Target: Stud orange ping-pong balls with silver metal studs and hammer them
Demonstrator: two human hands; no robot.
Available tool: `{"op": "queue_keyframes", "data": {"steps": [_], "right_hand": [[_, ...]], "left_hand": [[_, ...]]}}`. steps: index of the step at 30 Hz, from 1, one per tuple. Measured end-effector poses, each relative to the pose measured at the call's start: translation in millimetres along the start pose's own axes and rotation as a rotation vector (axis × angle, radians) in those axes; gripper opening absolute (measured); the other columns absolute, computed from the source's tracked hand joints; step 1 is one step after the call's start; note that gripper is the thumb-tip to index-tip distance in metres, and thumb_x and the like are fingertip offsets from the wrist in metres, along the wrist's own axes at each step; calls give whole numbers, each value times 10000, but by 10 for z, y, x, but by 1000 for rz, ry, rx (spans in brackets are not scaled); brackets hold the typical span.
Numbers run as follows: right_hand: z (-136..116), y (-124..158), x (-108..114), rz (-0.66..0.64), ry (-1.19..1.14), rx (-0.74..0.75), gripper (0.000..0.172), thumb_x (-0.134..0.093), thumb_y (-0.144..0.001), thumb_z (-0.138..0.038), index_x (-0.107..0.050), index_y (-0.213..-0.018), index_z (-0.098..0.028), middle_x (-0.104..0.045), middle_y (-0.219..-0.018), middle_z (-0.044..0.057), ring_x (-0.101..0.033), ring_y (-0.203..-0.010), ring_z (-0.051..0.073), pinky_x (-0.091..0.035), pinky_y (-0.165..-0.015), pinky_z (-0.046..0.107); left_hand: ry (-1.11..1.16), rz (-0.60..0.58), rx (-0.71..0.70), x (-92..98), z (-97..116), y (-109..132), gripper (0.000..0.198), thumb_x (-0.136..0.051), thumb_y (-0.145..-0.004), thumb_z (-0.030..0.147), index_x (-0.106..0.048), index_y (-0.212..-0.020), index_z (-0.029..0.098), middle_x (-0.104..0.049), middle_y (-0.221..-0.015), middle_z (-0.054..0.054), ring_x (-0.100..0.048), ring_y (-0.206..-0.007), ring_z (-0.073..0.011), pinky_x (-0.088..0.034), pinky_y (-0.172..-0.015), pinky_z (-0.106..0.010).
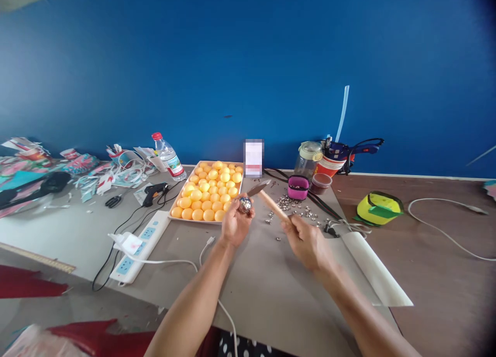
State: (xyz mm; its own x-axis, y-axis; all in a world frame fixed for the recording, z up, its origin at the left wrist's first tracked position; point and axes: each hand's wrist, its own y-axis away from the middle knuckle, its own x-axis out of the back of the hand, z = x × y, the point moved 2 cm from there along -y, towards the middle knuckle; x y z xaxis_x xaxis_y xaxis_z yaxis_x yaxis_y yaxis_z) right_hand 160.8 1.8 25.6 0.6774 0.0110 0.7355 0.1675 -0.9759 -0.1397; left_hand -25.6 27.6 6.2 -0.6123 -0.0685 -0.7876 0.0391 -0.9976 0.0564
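My left hand [235, 223] is closed around a shiny silver ball [245, 205], which shows between the thumb and fingers. In my right hand [308, 242] is the wooden handle of a hammer [274, 207]. Its dark, pointed head lies just above the ball; I cannot tell whether the two touch. Behind my left hand stands a shallow box [225, 222] full of orange balls [207, 205]. Small silver pieces [284, 204] lie scattered beyond my right hand, beside a purple pouch [298, 187].
At left are a white power strip [155, 223], a glue gun [154, 192], a water bottle [168, 158] and piled scraps. A white cable [170, 262] crosses the table. At right are a clear jar [309, 160], a rolled sheet [374, 266] and a yellow-green case [378, 208].
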Motion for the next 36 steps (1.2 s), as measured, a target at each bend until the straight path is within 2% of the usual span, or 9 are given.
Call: {"op": "queue_keyframes", "data": {"steps": [3,7,12,17,19,22,27,33,36], "right_hand": [[-19,-4,10,-50,81,-2,255,-401,-842,-402,-438,-667,-220,-463,-507,-39,-364,-440,103,-199,-463,222],[-33,4,43,44,15,19,290,-374,-855,-437,-448,-680,-219,-481,-522,-30,-398,-465,109,-228,-475,219],[-26,2,-16,-53,84,13,259,-396,-842,-404,-445,-665,-221,-469,-509,-33,-378,-439,106,-199,-462,225],[-29,11,-1,31,-4,16,301,-370,-850,-456,-445,-676,-223,-483,-519,-27,-393,-454,111,-230,-462,221],[-32,10,-9,18,-4,27,294,-379,-846,-447,-448,-670,-221,-476,-508,-29,-377,-444,109,-230,-461,223],[-18,0,-35,-38,62,21,266,-400,-838,-420,-458,-669,-223,-477,-506,-35,-359,-433,107,-212,-458,224],[18,-7,-7,50,-11,19,290,-381,-851,-452,-447,-685,-222,-483,-529,-31,-409,-475,114,-252,-486,217],[28,-33,-46,-64,56,6,258,-409,-831,-409,-441,-657,-221,-457,-505,-36,-375,-450,110,-231,-472,220],[61,-59,-37,-10,-18,-11,294,-383,-843,-440,-452,-663,-218,-485,-525,-25,-404,-469,115,-255,-476,222]], "left_hand": [[-8,47,-6,23,-12,-16,172,-548,-796,278,-589,-927,174,-601,-820,-54,-522,-610,-99,-395,-598,-239],[-12,8,-23,-1,-6,-4,192,-542,-796,269,-585,-957,172,-601,-876,-64,-535,-658,-105,-410,-638,-246],[-49,57,-61,3,-11,-3,180,-552,-786,269,-586,-940,182,-593,-807,-43,-511,-603,-97,-393,-596,-237],[-27,30,-78,-6,-2,-2,159,-552,-780,262,-587,-915,186,-598,-864,-51,-535,-660,-106,-405,-637,-245],[-27,41,-92,-7,3,-1,157,-554,-777,260,-590,-912,188,-595,-836,-43,-531,-648,-104,-407,-632,-246],[-8,74,-66,0,-1,-4,175,-557,-776,270,-593,-928,189,-592,-787,-36,-521,-612,-100,-410,-620,-248],[27,37,-29,-17,12,3,202,-563,-771,262,-588,-953,176,-605,-846,-52,-540,-646,-103,-423,-652,-252],[-7,59,11,0,-1,-4,198,-571,-762,284,-584,-931,181,-597,-807,-39,-518,-591,-93,-409,-601,-246],[20,16,42,-14,0,2,226,-595,-748,308,-585,-933,180,-593,-833,-41,-514,-595,-91,-407,-601,-250]]}}
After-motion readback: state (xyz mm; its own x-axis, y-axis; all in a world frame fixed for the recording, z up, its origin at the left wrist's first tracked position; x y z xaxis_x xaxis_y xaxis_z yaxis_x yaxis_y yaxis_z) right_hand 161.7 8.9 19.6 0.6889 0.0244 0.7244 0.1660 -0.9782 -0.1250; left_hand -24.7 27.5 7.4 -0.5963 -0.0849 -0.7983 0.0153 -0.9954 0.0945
